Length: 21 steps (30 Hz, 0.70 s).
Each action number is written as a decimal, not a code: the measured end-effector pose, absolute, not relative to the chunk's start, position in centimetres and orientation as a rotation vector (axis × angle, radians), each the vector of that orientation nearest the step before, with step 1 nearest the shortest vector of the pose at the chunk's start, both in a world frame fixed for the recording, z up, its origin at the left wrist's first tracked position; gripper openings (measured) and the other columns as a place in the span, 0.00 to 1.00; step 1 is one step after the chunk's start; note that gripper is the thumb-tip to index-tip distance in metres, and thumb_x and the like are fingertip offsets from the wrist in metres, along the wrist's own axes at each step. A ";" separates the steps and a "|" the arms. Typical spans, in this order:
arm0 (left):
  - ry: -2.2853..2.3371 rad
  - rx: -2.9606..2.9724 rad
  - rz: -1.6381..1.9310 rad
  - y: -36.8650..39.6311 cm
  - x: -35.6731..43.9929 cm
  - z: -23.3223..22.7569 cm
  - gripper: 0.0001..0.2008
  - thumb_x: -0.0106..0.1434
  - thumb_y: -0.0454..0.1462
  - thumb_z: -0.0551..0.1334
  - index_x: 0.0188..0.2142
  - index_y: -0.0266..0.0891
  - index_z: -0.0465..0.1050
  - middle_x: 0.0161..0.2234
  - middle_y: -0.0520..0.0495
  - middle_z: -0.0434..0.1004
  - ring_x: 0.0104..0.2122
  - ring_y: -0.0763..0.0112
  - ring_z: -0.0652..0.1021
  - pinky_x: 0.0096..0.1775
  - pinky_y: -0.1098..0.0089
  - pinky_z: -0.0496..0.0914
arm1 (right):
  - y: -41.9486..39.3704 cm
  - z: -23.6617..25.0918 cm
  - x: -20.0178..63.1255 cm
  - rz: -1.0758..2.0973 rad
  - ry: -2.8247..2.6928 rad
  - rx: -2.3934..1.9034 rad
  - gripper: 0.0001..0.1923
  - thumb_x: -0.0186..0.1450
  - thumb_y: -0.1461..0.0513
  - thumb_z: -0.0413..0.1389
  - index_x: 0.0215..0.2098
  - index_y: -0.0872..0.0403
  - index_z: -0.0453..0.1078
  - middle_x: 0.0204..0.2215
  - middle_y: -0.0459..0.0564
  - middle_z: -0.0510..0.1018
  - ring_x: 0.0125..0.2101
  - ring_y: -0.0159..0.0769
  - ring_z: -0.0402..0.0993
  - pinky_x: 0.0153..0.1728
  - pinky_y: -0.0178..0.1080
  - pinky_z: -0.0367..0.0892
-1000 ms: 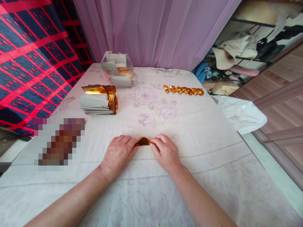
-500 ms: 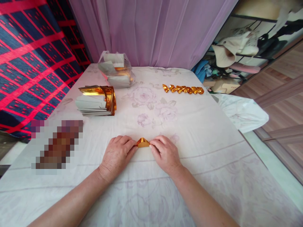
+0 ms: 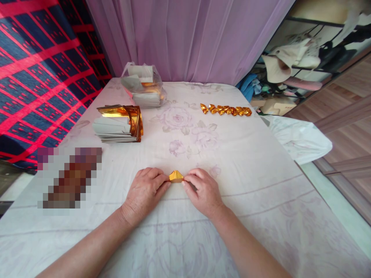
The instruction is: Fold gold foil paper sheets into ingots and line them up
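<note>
Gold foil paper, folded into a small peaked piece (image 3: pixel 176 176), lies on the white floral tablecloth (image 3: pixel 261 162), pinched at its two ends by the left hand (image 3: pixel 146 191) and right hand (image 3: pixel 204 191), fingertips closed on it from either side. By judgement the work is partway: a row of finished gold folded pieces (image 3: pixel 225 110) sits far right, while a stack of unfolded gold-and-white sheets (image 3: pixel 118 123) and a clear bag of more sheets (image 3: pixel 143 87) remain.

home bedroom | floral bedsheet (image 3: pixel 261 162) | curtain (image 3: pixel 185 38) | cluttered clothes rack (image 3: pixel 292 65)
</note>
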State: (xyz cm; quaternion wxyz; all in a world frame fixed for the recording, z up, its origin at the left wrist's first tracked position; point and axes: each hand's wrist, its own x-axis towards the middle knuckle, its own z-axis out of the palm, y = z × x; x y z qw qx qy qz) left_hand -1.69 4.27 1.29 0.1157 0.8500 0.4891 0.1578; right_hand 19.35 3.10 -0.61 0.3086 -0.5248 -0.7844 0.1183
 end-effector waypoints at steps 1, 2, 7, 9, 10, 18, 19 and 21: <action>1.444 2.482 0.457 4.3 -1.6 1.3 0.11 0.70 0.39 0.56 0.41 0.43 0.78 0.39 0.46 0.77 0.39 0.62 0.75 0.43 0.59 0.68 | 3.1 -0.6 19.2 0.313 -2.066 -1.407 0.09 0.67 0.62 0.53 0.33 0.52 0.74 0.33 0.49 0.76 0.36 0.35 0.72 0.39 0.38 0.66; 1.457 2.473 0.453 4.3 -1.6 1.3 0.11 0.70 0.40 0.55 0.40 0.42 0.77 0.39 0.46 0.77 0.39 0.62 0.75 0.43 0.59 0.68 | 3.2 -0.6 19.1 0.308 -2.060 -1.433 0.09 0.67 0.62 0.53 0.32 0.52 0.74 0.32 0.48 0.76 0.35 0.35 0.72 0.39 0.37 0.66; 1.541 2.459 0.485 4.5 -1.4 0.6 0.09 0.68 0.40 0.57 0.36 0.40 0.75 0.39 0.45 0.76 0.38 0.61 0.74 0.41 0.59 0.68 | 3.4 -0.9 18.6 0.210 -2.042 -1.570 0.06 0.65 0.62 0.56 0.30 0.52 0.71 0.31 0.47 0.75 0.33 0.35 0.72 0.35 0.37 0.63; 1.557 2.462 0.513 4.6 -1.4 0.3 0.07 0.67 0.39 0.59 0.37 0.40 0.75 0.40 0.45 0.76 0.38 0.60 0.75 0.41 0.59 0.68 | 3.5 -1.0 18.4 0.169 -2.035 -1.595 0.03 0.64 0.62 0.57 0.33 0.52 0.71 0.31 0.48 0.76 0.33 0.36 0.72 0.35 0.37 0.63; 1.556 2.466 0.522 4.6 -1.4 0.2 0.07 0.67 0.39 0.59 0.38 0.40 0.74 0.40 0.45 0.76 0.39 0.60 0.75 0.41 0.59 0.68 | 3.5 -1.0 18.4 0.157 -2.035 -1.601 0.01 0.64 0.62 0.57 0.34 0.52 0.70 0.32 0.48 0.76 0.34 0.37 0.72 0.35 0.37 0.62; 1.413 2.576 0.635 4.5 -1.8 0.0 0.10 0.69 0.40 0.58 0.44 0.45 0.78 0.42 0.48 0.80 0.40 0.62 0.76 0.41 0.61 0.68 | 3.6 -0.9 19.1 0.260 -2.085 -1.502 0.03 0.65 0.64 0.58 0.35 0.50 0.73 0.33 0.46 0.76 0.35 0.35 0.73 0.37 0.36 0.64; 1.402 2.577 0.639 4.6 -1.8 0.1 0.10 0.69 0.41 0.59 0.44 0.45 0.78 0.42 0.48 0.80 0.40 0.63 0.76 0.41 0.61 0.67 | 3.6 -0.9 19.3 0.282 -2.102 -1.471 0.03 0.64 0.64 0.59 0.37 0.50 0.74 0.34 0.46 0.77 0.36 0.35 0.73 0.37 0.36 0.65; 1.389 2.575 0.636 4.6 -1.9 0.0 0.10 0.68 0.42 0.60 0.44 0.44 0.78 0.42 0.48 0.81 0.40 0.63 0.76 0.41 0.61 0.67 | 3.7 -0.8 19.7 0.315 -2.143 -1.430 0.06 0.63 0.64 0.60 0.40 0.50 0.74 0.35 0.47 0.77 0.37 0.35 0.74 0.38 0.36 0.66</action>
